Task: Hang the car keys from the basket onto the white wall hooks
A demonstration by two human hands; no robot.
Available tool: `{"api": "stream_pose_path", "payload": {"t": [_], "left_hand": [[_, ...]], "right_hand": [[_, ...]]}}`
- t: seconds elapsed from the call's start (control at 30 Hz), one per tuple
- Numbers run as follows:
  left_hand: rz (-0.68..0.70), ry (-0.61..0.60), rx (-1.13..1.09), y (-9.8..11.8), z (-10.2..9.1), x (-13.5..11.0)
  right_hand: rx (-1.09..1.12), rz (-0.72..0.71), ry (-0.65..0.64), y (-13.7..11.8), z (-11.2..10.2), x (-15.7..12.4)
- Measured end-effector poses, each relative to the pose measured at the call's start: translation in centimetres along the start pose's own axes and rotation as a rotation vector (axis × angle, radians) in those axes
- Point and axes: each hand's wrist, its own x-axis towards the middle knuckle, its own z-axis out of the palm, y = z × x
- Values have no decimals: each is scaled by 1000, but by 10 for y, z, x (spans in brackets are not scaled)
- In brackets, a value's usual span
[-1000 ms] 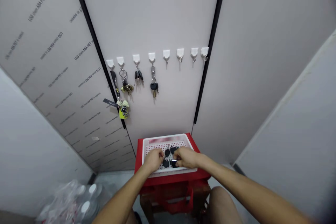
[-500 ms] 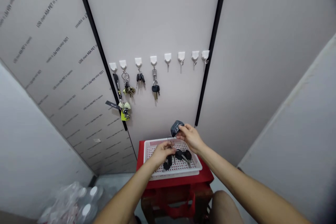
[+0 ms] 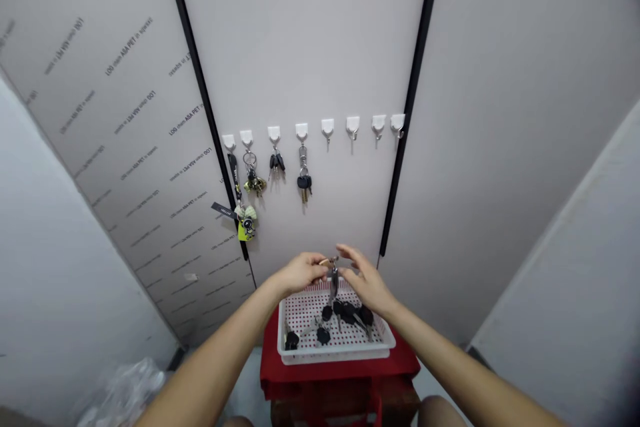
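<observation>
At the left grip [image 3: 303, 272], a key [image 3: 333, 283] dangles (metal).

A red-covered stool [image 3: 340, 373] carries a white perforated plastic tray [image 3: 335, 359] near its front edge, with several black-headed car keys [image 3: 323, 335] lying inside.

A silver key [image 3: 333, 285] dangled from the left hand [image 3: 301, 272] at lower centre, above black-headed car keys [image 3: 347, 312] scattered in a white perforated tray [image 3: 334, 353].
</observation>
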Motion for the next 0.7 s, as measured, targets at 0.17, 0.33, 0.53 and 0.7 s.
{"api": "stream_pose_path", "payload": {"t": [0.17,0.33,0.53,0.7], "left_hand": [[-91,-139,130,8,-5,2],[-150,37,137,13,-18,-3],[-11,354,154,41,-29,-1],[225,567,-164,70,-31,17]], "right_hand": [[105,-29,-285,-18,8,4],[205,-7,-335,-23,14,4],[322,56,-142,-41,16,16],[475,54,129,-72,7,55]]}}
